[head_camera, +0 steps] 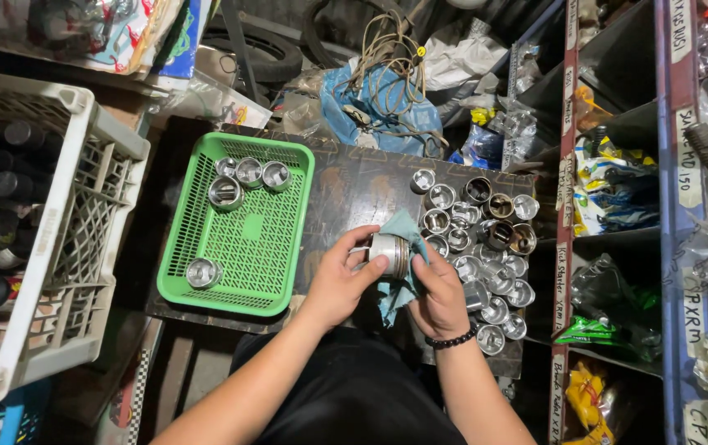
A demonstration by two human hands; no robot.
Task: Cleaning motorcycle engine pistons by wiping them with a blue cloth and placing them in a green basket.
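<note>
While my left hand (339,280) grips the shiny metal piston (389,254) — axis sideways | right hand (438,298) fingers clasp teal cloth (399,272) against it.

Dark worktable (354,185), blue shelving (665,247), white crate (82,231)

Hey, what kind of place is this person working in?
Probably a motor repair shop or spare-parts store: metal pistons crowd the bench, five more lie in a green basket, and labelled shelves hold bagged parts.

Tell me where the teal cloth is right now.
In the head view, the teal cloth sits centre frame, in the right hand, wrapped against the metal piston the left hand holds, beside the green basket.
</note>
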